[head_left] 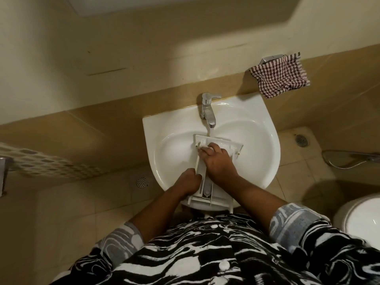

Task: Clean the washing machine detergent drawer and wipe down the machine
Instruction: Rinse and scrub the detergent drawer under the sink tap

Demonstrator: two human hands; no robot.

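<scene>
white plastic, wet and probably slick, is where the trouble lies: the left hand has its fingers curled round the left side wall of the detergent drawer near its near end, while the right hand lies over the drawer's inside, fingers stretched toward the wide front panel and pressing there. whether anything small sits under those fingertips i cannot tell. the drawer lies lengthwise in the sink, front panel below the tap, near end jutting past the front rim toward the person's body. a thin stream of water falls at the panel's far edge. a hard push from the right hand could tip the overhanging end or slide the drawer out of the one gripping hand, knocking it on the porcelain or dropping it to the tiled floor. water may also run down the drawer and off its near end onto the shirt. the panel sits close under the spout, so there is little room to lift it. the bowl leaves room on both flanks. a checked cloth hangs on the wall to the right, well apart, and a toilet stands near on the right.
</scene>
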